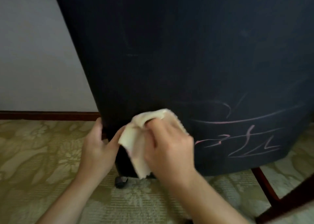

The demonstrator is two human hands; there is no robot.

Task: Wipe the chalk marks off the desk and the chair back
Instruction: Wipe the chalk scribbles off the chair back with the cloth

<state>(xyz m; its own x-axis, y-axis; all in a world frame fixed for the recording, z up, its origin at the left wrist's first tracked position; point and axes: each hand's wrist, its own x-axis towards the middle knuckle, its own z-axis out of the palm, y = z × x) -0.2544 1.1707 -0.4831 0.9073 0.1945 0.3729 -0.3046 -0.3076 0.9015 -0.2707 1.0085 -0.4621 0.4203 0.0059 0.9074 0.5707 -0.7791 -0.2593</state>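
In the centre of the frame stands the dark chair back point(178, 53), which fills most of the picture. Pink chalk marks point(237, 135) are on its lower right part. Just left of them, the right hand point(169, 147) has its fingers curled around a cream cloth point(144, 133) and holds it against the fabric. At the lower left edge of the chair back, the left hand point(100, 147) grips the edge, thumb on one side and fingers on the other. A black caster point(121, 181) rests on the patterned carpet point(42, 155) below. A red-brown wooden frame point(271, 193) shows at the lower right.
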